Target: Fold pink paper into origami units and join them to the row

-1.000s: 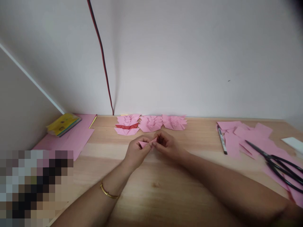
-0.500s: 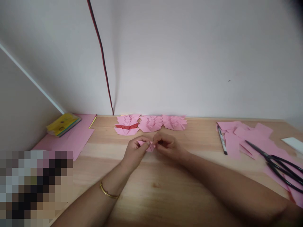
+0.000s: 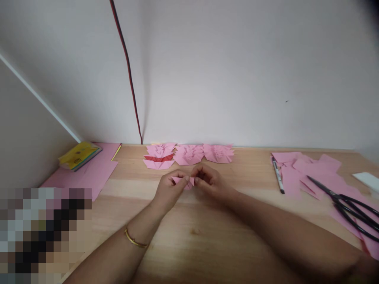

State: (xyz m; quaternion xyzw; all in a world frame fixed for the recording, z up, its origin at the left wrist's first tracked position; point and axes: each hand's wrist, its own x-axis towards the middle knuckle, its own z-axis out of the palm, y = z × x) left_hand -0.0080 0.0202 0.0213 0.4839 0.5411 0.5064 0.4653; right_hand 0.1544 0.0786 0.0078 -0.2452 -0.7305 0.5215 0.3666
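Observation:
Between my two hands is a small folded piece of pink paper [image 3: 188,184], held just above the wooden table. My left hand [image 3: 171,189] pinches it with the thumb on top. At its right edge, my right hand [image 3: 211,182] has its fingers curled and its thumb and fingertips on the paper. Fingers cover part of the folds. Beyond my hands, several stacks of folded pink paper pieces [image 3: 188,154] lie in a row by the wall. A red folded piece [image 3: 159,159] shows among those in the left stack.
On the right are loose pink paper sheets [image 3: 318,169], a marker pen [image 3: 278,176] and black-handled scissors [image 3: 334,195]. A white object [image 3: 367,180] lies at the right edge. At left, a yellow packet [image 3: 78,155] rests on large pink sheets [image 3: 102,173]. A blurred patch hides the lower left corner.
The fingers of my right hand have shifted slightly at the paper's right edge, the thumb now straighter. My left hand stays in place and the other things have not moved.

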